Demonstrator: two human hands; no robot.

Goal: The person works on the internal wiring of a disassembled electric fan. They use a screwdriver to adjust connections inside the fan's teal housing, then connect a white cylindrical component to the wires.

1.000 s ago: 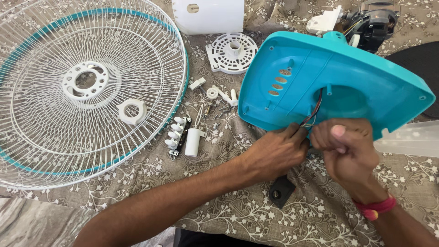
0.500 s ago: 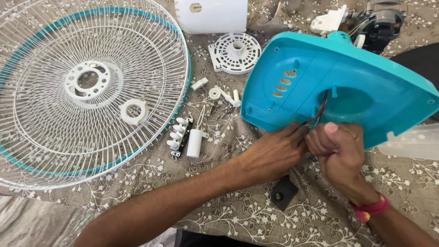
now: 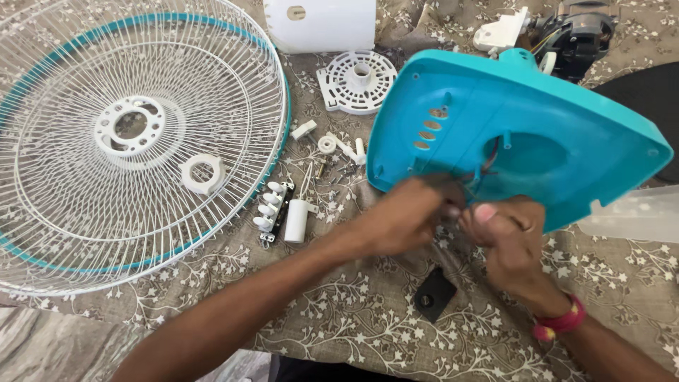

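The left hand (image 3: 414, 216) and right hand (image 3: 506, 237) met at the near edge of the teal base (image 3: 537, 134), fingers curled in and pressed close together over a small bundle of wires (image 3: 488, 164) — red and dark strands that came out of the hollow underside of the base. The left hand was blurred; its fingers were bent and pinched at the wires, though exactly how it gripped them could not be made out. The right hand was closed too, thumb up and pressed toward the left fingers, a red band at its wrist.

The base lay upside down, tilted, on the flowered cloth (image 3: 353, 332), to the right of centre. Just below the hands, on the cloth, lay a small black square piece (image 3: 433, 294).

To the left lay the wire fan guard (image 3: 134, 141), white with a teal rim, a white ring (image 3: 203, 173) resting on it. Between guard and base lay a white switch block (image 3: 272, 210), a white capacitor (image 3: 298, 219) touching it, and scattered screws and small white parts. A round white vented cover (image 3: 357, 81) lay above these — beyond the base, the motor (image 3: 576, 32).
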